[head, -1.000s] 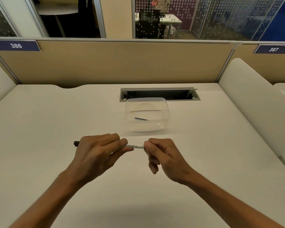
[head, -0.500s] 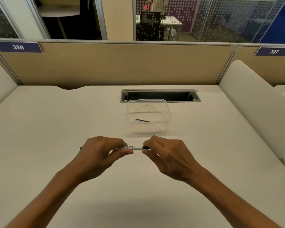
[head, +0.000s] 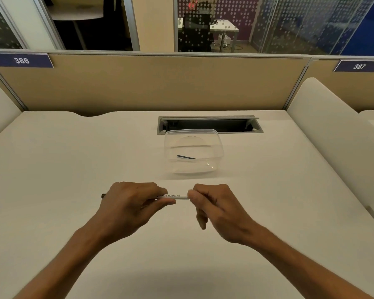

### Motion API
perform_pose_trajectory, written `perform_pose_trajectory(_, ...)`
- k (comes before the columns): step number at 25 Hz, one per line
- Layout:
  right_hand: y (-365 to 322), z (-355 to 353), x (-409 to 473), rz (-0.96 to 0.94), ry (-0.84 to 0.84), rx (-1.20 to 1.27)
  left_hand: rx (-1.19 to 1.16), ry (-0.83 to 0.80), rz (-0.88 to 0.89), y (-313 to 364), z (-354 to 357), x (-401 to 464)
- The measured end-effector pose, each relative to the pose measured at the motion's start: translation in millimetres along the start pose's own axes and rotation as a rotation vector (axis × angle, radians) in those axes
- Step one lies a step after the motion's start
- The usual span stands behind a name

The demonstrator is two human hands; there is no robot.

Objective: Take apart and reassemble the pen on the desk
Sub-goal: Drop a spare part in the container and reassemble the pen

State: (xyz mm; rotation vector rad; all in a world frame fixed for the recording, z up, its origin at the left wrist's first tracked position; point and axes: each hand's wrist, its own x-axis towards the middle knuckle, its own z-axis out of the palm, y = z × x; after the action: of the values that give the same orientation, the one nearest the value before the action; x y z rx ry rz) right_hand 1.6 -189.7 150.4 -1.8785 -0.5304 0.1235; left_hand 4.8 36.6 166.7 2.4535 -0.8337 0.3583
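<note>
Over the near middle of the desk (head: 73, 169), a person holds a whiteboard pen (head: 173, 196) level between both hands, just above the surface. Half a second earlier a dark end showed at the right fingertips; now only the white barrel, printed "WHITE BOARD PEN", meets them, and the right hand has rolled so its fingers curl under. That suggests a twisting or seating move at that end, though whether a part is coming off or going on cannot be told.

The left hand (head: 130, 203) is closed around the barrel, thumb and forefinger pinched near the lettering; a small dark tip (head: 103, 195) pokes out past its far side. The right hand (head: 216, 210) is closed narrow on the pen's right end, which it hides.

Farther back, near the desk's centre, a clear plastic container (head: 193, 153) holds a thin dark piece (head: 185, 157), possibly a pen part. Behind it, toward the desk's far edge, lies an open cable slot (head: 209, 124).
</note>
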Motion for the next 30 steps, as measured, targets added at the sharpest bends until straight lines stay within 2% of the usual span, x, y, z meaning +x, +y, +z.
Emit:
perform_pose_trajectory(2,-2,2,3,0.295,-0.064,0.388,0.134,0.016,0.075,2,0,1)
perform_pose_trajectory(4,-2,3,4,0.373,-0.085,0.425,0.155,0.019,0.101,0,0,2)
perform_pose_trajectory(6,1,5,1,0.207,-0.01,0.148,0.117,0.019,0.07,-2,1,2)
perform_pose_trajectory(9,4,1,-2,-0.193,0.128,-0.502,0.058,0.01,0.019,-4,2,2)
perform_pose_trajectory(11,7,-5,-1,-0.386,0.135,-0.711,0.029,0.013,-0.003,-4,2,2)
perform_pose_trajectory(16,7,-9,1,-0.515,0.163,-0.751,-0.139,0.023,-0.036,-2,0,4)
perform_pose_trajectory(19,6,-8,1,-0.545,0.178,-0.689,-0.13,0.055,-0.002,2,2,3)
perform_pose_trajectory(22,3,2,-2,-0.409,0.173,-0.517,-0.001,0.127,0.062,5,1,3)
perform_pose_trajectory(26,-7,8,3,0.171,0.077,0.316,0.353,0.144,0.228,-1,-2,2)
perform_pose_trajectory(27,-9,6,4,0.264,0.042,0.414,0.394,0.137,0.247,-2,-3,3)
perform_pose_trajectory(28,-10,5,5,0.293,0.027,0.417,0.394,0.128,0.246,-2,-3,3)
perform_pose_trajectory(29,-10,6,4,0.239,0.049,0.298,0.362,0.118,0.226,-1,-3,4)
perform_pose_trajectory(30,-9,6,2,0.115,0.108,0.066,0.313,0.108,0.194,0,-4,6)
